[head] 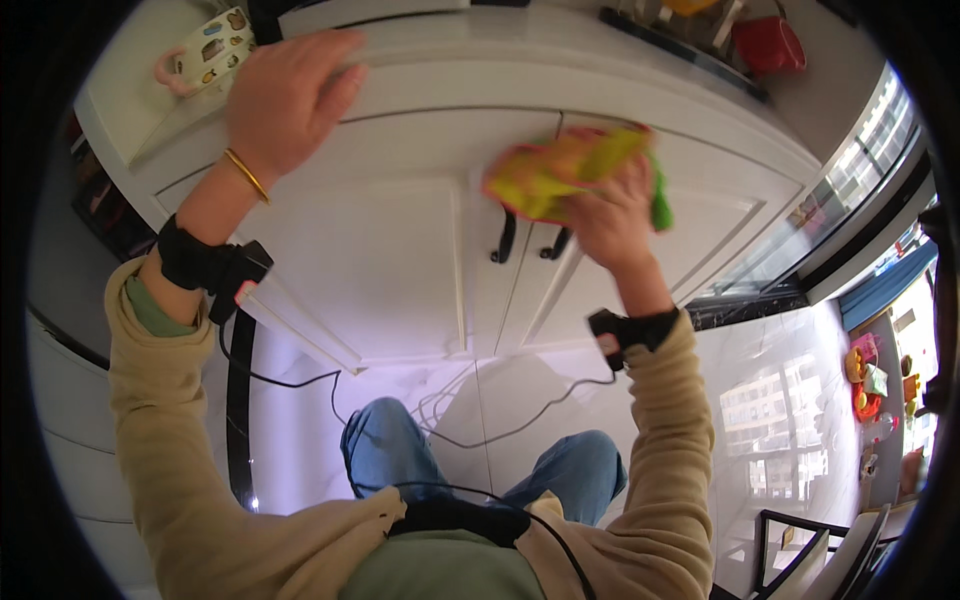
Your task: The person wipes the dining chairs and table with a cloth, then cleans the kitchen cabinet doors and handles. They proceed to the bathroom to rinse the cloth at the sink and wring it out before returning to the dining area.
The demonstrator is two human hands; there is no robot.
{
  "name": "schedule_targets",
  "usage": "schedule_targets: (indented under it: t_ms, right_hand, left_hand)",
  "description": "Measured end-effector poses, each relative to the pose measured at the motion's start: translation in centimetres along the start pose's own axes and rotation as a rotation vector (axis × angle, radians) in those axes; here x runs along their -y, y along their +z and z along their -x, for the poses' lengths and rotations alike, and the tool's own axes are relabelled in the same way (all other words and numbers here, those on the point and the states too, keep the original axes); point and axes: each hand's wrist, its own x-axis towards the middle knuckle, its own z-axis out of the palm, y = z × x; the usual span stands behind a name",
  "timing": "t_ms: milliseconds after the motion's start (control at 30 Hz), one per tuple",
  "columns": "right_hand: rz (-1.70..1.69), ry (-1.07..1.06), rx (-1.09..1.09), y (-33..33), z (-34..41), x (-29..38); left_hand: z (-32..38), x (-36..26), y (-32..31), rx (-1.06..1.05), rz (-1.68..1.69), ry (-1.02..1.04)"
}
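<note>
My right hand (615, 214) presses a yellow, pink and green cloth (562, 169) against the upper part of a white double-door cabinet (382, 247). The cloth lies over the gap between the doors and covers the tops of the two black door handles (506, 238). Blur softens the cloth and the fingers. At the upper left, my left hand (289, 97) is by the cabinet's top edge, with no object visible in it; its fingertips are blurred. A gold bangle (247, 176) circles my left wrist.
A patterned box-like item with a pink handle (206, 56) stands on the top at the left. At the upper right are a dark-edged tray (686, 56) and a red bag-like item (770, 45). Thin cables (517, 437) hang from both wrist straps across my lap.
</note>
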Motion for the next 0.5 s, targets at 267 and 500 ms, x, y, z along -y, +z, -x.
schedule_targets:
  t_ms: [267,500]
  right_hand:
    - [0.447,0.191,-0.124,-3.4,-4.8,-2.4]
    - [0.031,-0.279,-0.329,1.4,-13.4,6.8]
  left_hand:
    - [0.3,-0.5,0.1,0.077,0.001,-0.104]
    - [0.6,0.3,-2.3,-0.148,0.77,-0.285]
